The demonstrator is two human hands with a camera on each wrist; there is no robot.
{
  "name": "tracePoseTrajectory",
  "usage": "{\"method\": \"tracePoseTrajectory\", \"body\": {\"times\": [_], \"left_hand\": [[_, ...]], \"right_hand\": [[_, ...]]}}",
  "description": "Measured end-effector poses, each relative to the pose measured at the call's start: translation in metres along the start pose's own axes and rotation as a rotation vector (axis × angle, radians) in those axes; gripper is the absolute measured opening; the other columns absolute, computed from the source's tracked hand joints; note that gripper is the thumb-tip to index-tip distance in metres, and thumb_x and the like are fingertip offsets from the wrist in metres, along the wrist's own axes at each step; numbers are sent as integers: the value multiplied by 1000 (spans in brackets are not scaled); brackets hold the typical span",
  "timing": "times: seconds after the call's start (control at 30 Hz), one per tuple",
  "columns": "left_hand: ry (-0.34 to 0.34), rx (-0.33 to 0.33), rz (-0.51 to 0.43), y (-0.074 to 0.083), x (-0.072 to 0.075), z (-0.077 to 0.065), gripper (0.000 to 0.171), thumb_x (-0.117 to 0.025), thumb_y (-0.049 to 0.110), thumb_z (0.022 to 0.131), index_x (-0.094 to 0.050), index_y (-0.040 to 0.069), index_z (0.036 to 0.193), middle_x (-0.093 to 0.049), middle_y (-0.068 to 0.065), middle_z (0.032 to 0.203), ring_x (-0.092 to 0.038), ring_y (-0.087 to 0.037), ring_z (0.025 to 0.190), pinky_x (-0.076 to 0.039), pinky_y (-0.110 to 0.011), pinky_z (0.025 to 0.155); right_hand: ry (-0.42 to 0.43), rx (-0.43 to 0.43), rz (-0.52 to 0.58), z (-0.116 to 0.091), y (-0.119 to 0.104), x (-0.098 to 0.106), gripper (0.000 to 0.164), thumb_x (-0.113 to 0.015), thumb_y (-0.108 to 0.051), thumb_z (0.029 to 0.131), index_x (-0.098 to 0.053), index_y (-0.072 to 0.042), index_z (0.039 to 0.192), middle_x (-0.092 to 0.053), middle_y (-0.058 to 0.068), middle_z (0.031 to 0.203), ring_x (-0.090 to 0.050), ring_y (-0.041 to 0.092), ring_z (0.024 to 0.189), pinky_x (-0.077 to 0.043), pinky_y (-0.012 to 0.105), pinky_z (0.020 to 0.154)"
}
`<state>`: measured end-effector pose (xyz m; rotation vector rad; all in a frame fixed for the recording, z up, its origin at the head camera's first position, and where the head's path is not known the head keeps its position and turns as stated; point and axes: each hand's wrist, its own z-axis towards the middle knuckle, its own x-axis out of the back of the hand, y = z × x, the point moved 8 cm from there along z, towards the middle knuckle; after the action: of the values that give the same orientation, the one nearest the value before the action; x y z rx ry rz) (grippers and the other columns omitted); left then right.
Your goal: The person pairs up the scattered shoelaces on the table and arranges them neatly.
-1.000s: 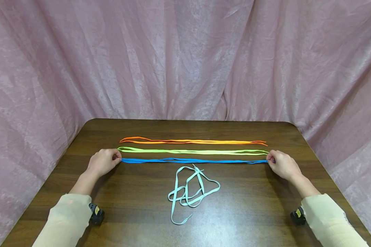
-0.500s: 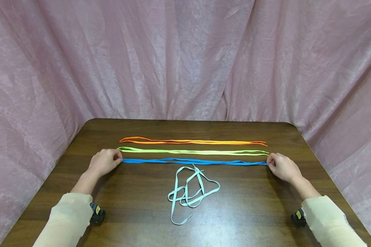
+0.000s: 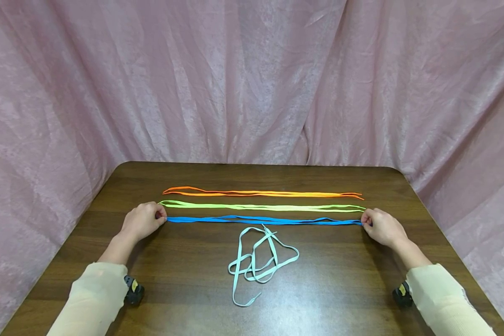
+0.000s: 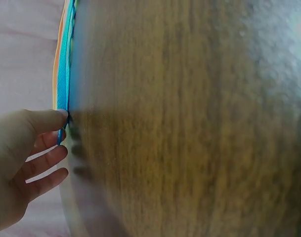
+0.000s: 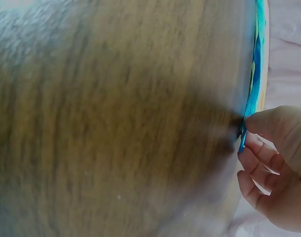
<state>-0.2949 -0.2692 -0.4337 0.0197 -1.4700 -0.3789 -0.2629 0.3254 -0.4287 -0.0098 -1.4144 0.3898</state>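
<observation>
A blue shoelace, doubled into long strands, stretches nearly straight across the table between both hands. My left hand pinches its left end between thumb and forefinger; in the left wrist view a short blue tip pokes out below the thumb. At the other end my right hand pinches the lace the same way, its remaining fingers loosely bent in the right wrist view. Just beyond lies a yellow-green shoelace, and farther back an orange shoelace, both laid out lengthwise. Nearer the body, a pale mint shoelace lies in loose loops.
Everything lies on a dark brown wooden table with rounded far corners. Pink curtains hang behind and on both sides of it. A small black camera sits at the left wrist, another black camera at the right.
The right hand has shifted slightly toward the body and then a little left, with the blue lace end following. The left hand has edged slightly right. The other laces stay put.
</observation>
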Motion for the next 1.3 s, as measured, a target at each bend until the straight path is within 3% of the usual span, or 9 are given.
{"method": "tracePoseTrajectory", "body": {"times": [0.63, 0.9, 1.3], "left_hand": [[12, -4, -13, -1, 1, -2, 7, -71, 15, 76, -63, 17, 77, -57, 2, 76, -55, -18, 66, -40, -36, 52], [42, -23, 7, 4, 10, -4, 10, -72, 14, 74, -65, 16, 81, -58, 0, 78, -57, -22, 69, -43, -41, 55], [40, -91, 4, 34, 20, -2, 13, -72, 14, 76, -66, 13, 87, -62, -1, 88, -62, -24, 80, -47, -44, 62]], "right_hand": [[-21, -4, 19, 0, 2, 0, 9, -63, -5, 73, -59, -11, 79, -53, 1, 74, -51, 14, 67, -40, 32, 58], [12, 38, 9, 0, -6, 8, 11, -65, -4, 73, -62, -8, 83, -55, 3, 76, -54, 17, 69, -43, 34, 60], [40, 103, 14, 7, -39, 11, 13, -67, -2, 74, -63, -9, 85, -58, 4, 79, -56, 20, 72, -45, 36, 63]]}}
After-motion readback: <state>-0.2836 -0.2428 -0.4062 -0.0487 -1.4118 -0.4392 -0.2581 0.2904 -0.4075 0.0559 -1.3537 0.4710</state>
